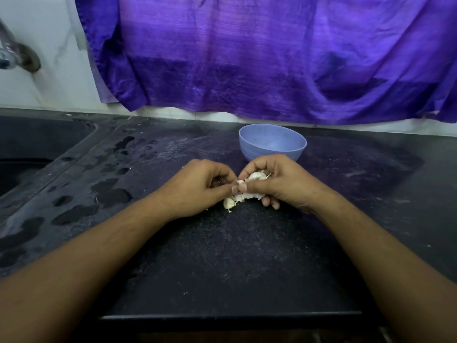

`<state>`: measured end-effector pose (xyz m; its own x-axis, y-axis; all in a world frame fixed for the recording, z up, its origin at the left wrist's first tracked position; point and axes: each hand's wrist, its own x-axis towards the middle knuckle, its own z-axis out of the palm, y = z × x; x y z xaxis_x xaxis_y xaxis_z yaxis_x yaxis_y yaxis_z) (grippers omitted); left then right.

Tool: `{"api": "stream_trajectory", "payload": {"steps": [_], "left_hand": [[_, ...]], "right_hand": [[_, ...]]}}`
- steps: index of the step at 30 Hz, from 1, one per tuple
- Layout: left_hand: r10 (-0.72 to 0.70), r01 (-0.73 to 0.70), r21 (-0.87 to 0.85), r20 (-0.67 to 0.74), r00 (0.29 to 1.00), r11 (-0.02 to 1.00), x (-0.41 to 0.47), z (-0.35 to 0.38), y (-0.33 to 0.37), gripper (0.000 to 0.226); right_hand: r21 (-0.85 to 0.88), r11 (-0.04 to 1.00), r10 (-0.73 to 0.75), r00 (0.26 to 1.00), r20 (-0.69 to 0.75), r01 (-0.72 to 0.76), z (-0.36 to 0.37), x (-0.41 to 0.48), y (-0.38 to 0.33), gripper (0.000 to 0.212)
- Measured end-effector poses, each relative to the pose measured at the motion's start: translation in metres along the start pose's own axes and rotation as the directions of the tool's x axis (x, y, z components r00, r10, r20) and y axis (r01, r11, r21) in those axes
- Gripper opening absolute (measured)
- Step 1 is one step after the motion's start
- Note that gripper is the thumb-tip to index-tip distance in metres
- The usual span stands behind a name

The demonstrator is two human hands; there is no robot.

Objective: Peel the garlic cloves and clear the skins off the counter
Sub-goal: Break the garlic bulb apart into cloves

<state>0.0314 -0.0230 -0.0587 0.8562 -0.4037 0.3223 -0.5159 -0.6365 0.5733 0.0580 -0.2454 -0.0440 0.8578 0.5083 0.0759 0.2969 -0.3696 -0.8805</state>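
Your right hand point(277, 181) fingers curl closed around garlic cloves point(249, 186); left hand point(202, 186) fingers pinch their skin above the tabletop point(222, 256).

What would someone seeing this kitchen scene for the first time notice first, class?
The big purple cloth hanging across the back wall catches the eye first. Below it, at the middle of the dark counter, the left hand and right hand meet around white garlic. A pale blue bowl stands just behind them.
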Motion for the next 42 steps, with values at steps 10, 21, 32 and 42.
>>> {"api": "stream_trajectory", "payload": {"steps": [10, 21, 32, 42], "left_hand": [[-0.022, 0.04, -0.097, 0.186, 0.982, 0.994, -0.001, -0.018, -0.01, 0.021], [-0.013, 0.013, 0.061, -0.003, 1.0, 0.998, -0.001, -0.013, -0.01, 0.01], [-0.061, 0.072, 0.227, -0.055, 0.997, 0.971, 0.001, -0.009, -0.012, 0.009], [0.117, -0.104, 0.113, -0.117, 0.986, 0.988, -0.003, -0.007, 0.001, 0.008]], "right_hand": [[-0.108, 0.994, 0.003, 0.999, 0.036, 0.001, -0.005, -0.002, -0.002, 0.01], [-0.125, 0.992, -0.01, 0.999, 0.038, 0.015, -0.01, 0.0, 0.001, 0.016], [-0.311, 0.949, -0.119, 0.978, -0.173, 0.061, -0.011, 0.003, 0.005, 0.013], [-0.56, 0.827, -0.11, 0.992, -0.06, 0.058, -0.003, 0.005, 0.005, 0.002]]}}
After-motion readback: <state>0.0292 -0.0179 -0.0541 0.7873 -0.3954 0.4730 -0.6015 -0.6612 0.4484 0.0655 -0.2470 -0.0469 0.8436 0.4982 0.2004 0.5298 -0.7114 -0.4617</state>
